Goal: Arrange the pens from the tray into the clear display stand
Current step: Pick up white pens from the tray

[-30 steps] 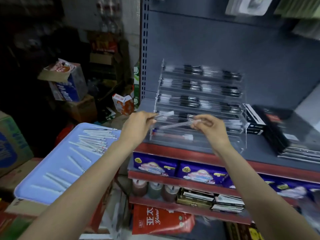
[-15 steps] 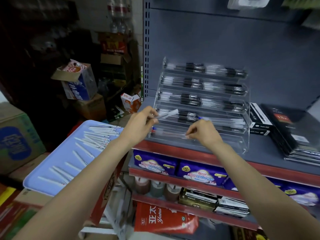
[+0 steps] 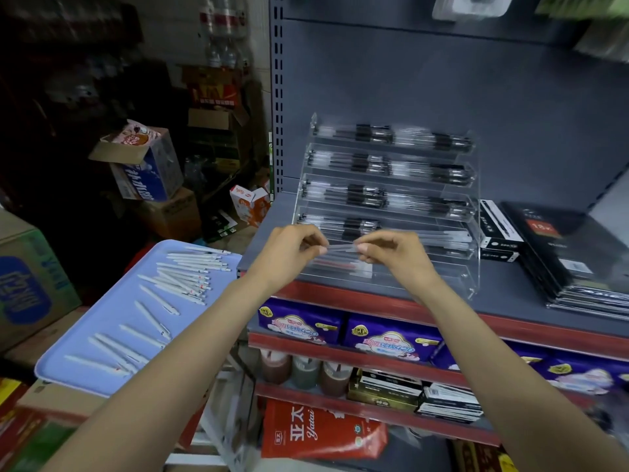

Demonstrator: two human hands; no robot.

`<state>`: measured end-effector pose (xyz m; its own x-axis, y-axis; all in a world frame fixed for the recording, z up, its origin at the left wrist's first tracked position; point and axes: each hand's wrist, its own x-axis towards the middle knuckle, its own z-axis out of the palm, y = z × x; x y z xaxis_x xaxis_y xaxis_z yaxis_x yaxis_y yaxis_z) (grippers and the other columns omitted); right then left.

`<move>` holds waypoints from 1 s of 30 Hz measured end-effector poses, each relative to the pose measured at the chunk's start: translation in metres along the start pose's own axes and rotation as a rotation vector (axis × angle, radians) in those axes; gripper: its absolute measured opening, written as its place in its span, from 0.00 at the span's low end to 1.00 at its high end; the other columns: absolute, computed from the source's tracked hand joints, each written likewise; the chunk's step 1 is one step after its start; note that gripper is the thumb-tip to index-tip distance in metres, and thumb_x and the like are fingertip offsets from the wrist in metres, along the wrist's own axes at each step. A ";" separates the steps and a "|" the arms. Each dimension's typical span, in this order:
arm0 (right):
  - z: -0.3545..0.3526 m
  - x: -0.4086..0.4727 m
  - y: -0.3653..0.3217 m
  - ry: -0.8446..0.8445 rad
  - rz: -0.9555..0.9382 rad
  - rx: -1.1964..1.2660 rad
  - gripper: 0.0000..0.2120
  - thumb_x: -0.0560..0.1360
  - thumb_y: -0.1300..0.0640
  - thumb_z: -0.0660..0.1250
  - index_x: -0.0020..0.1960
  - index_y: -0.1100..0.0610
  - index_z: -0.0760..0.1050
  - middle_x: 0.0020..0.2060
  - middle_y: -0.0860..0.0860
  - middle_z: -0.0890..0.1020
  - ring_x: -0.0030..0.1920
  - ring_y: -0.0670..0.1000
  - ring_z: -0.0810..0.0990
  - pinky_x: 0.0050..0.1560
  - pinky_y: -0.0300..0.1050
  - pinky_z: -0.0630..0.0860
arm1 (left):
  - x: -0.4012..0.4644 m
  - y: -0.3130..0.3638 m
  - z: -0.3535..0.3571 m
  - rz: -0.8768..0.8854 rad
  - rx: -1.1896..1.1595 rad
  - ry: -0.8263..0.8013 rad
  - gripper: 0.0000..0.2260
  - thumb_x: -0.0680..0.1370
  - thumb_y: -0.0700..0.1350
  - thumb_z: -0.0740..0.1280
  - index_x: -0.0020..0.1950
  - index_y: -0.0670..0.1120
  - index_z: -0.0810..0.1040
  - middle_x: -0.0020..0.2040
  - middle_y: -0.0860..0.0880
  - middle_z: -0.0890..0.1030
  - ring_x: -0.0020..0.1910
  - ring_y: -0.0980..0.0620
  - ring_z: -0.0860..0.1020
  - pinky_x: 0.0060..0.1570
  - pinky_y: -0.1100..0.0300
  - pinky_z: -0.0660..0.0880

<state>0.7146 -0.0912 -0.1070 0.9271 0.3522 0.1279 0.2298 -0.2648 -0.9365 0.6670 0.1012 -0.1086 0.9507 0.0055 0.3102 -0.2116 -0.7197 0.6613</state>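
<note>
A clear tiered display stand (image 3: 473,212) stands on the grey shelf; its upper tiers hold black-gripped pens, its lower tiers a few white ones. In front of its lower tiers my left hand (image 3: 289,253) and my right hand (image 3: 394,255) each pinch one end of a single white pen (image 3: 342,248), held level between them. To the left lies a light blue tray (image 3: 102,321) with several white pens (image 3: 183,274) scattered across it.
Black notebooks (image 3: 578,260) and a black-and-white pen box (image 3: 497,233) sit on the grey shelf (image 3: 510,294) right of the stand. Lower shelves carry purple packs (image 3: 384,338) and jars. Cardboard boxes (image 3: 30,277) crowd the floor at left.
My right hand came up from the stand's bottom tier and now pinches the far end of the pen my left hand was holding. The view shifted slightly.
</note>
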 end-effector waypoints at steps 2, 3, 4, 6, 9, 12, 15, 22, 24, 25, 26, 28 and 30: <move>-0.006 -0.001 0.006 0.097 0.027 -0.013 0.04 0.73 0.65 0.69 0.47 0.61 0.81 0.37 0.50 0.83 0.35 0.43 0.81 0.43 0.32 0.78 | 0.001 -0.004 0.002 -0.042 0.012 0.113 0.09 0.76 0.42 0.68 0.56 0.44 0.78 0.51 0.50 0.76 0.51 0.57 0.74 0.51 0.70 0.68; -0.009 -0.001 0.010 0.136 0.036 -0.046 0.04 0.73 0.64 0.69 0.46 0.60 0.81 0.37 0.50 0.83 0.36 0.44 0.81 0.43 0.32 0.78 | 0.001 -0.008 0.001 -0.096 0.013 0.191 0.13 0.76 0.42 0.68 0.60 0.44 0.75 0.55 0.49 0.74 0.54 0.55 0.73 0.54 0.69 0.66; -0.011 -0.001 0.014 0.157 0.039 -0.099 0.04 0.73 0.64 0.69 0.46 0.59 0.82 0.36 0.49 0.82 0.36 0.45 0.81 0.42 0.32 0.78 | 0.000 -0.013 -0.001 -0.156 0.011 0.259 0.16 0.76 0.43 0.68 0.63 0.44 0.73 0.60 0.47 0.72 0.58 0.53 0.72 0.57 0.66 0.65; -0.013 -0.001 0.018 0.156 0.032 -0.237 0.03 0.73 0.62 0.70 0.46 0.59 0.82 0.35 0.50 0.82 0.36 0.46 0.81 0.43 0.32 0.78 | 0.001 -0.024 -0.003 -0.258 0.024 0.286 0.20 0.76 0.43 0.68 0.67 0.42 0.69 0.65 0.44 0.71 0.63 0.49 0.72 0.60 0.61 0.66; -0.010 0.000 0.020 0.101 0.013 -0.410 0.03 0.72 0.60 0.71 0.46 0.56 0.83 0.38 0.50 0.83 0.40 0.48 0.82 0.47 0.37 0.77 | 0.001 -0.033 -0.001 -0.330 0.010 0.165 0.19 0.76 0.43 0.68 0.65 0.40 0.73 0.61 0.42 0.78 0.60 0.47 0.76 0.57 0.62 0.69; -0.004 0.003 0.019 0.007 0.013 -0.526 0.04 0.72 0.59 0.71 0.46 0.57 0.83 0.39 0.49 0.82 0.41 0.46 0.80 0.44 0.32 0.73 | -0.002 -0.037 0.001 -0.339 -0.010 0.150 0.16 0.75 0.42 0.69 0.62 0.40 0.76 0.57 0.43 0.81 0.56 0.48 0.78 0.52 0.65 0.69; 0.001 0.005 0.019 -0.062 0.039 -0.567 0.06 0.74 0.57 0.69 0.48 0.58 0.83 0.43 0.50 0.83 0.44 0.45 0.78 0.48 0.36 0.71 | -0.003 -0.041 0.001 -0.338 -0.031 0.158 0.16 0.74 0.41 0.70 0.61 0.40 0.77 0.57 0.44 0.81 0.55 0.49 0.78 0.52 0.67 0.68; 0.008 -0.003 0.018 -0.145 0.007 -0.666 0.10 0.77 0.55 0.65 0.52 0.58 0.82 0.44 0.48 0.78 0.46 0.47 0.76 0.46 0.35 0.67 | -0.006 -0.046 0.000 -0.324 -0.099 0.142 0.16 0.75 0.43 0.70 0.61 0.42 0.77 0.56 0.46 0.81 0.55 0.52 0.78 0.52 0.67 0.68; 0.013 -0.004 0.017 -0.144 -0.007 -0.672 0.09 0.77 0.56 0.65 0.53 0.57 0.81 0.46 0.49 0.77 0.49 0.48 0.76 0.49 0.36 0.67 | -0.009 -0.045 0.001 -0.315 -0.128 0.144 0.15 0.75 0.42 0.69 0.61 0.42 0.77 0.56 0.46 0.81 0.54 0.54 0.77 0.53 0.66 0.69; 0.017 -0.004 0.016 -0.136 -0.020 -0.664 0.09 0.77 0.56 0.65 0.53 0.56 0.81 0.47 0.50 0.78 0.49 0.48 0.77 0.49 0.36 0.67 | -0.011 -0.045 0.000 -0.308 -0.141 0.144 0.14 0.76 0.42 0.68 0.61 0.43 0.78 0.56 0.46 0.81 0.54 0.54 0.77 0.53 0.66 0.69; 0.022 -0.004 0.012 -0.123 -0.041 -0.643 0.08 0.77 0.56 0.64 0.53 0.56 0.81 0.49 0.51 0.79 0.49 0.47 0.77 0.49 0.34 0.68 | -0.012 -0.045 0.000 -0.299 -0.155 0.143 0.13 0.76 0.41 0.67 0.60 0.43 0.78 0.55 0.46 0.81 0.53 0.54 0.77 0.53 0.66 0.70; 0.037 -0.002 0.002 -0.098 -0.092 -0.581 0.08 0.77 0.57 0.64 0.54 0.55 0.80 0.50 0.50 0.80 0.47 0.44 0.76 0.46 0.27 0.67 | -0.017 -0.046 -0.005 -0.276 -0.180 0.157 0.10 0.77 0.40 0.66 0.58 0.44 0.79 0.53 0.48 0.81 0.51 0.55 0.77 0.50 0.68 0.70; 0.059 0.002 -0.012 -0.081 -0.145 -0.515 0.09 0.77 0.59 0.64 0.54 0.55 0.80 0.49 0.49 0.81 0.46 0.43 0.76 0.43 0.21 0.67 | -0.023 -0.051 -0.013 -0.254 -0.189 0.191 0.09 0.77 0.40 0.66 0.57 0.45 0.80 0.51 0.51 0.81 0.49 0.57 0.77 0.46 0.72 0.70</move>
<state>0.6963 -0.0346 -0.1148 0.8539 0.4809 0.1992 0.4881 -0.6071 -0.6270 0.6528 0.1473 -0.1407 0.9224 0.3102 0.2301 -0.0294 -0.5375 0.8427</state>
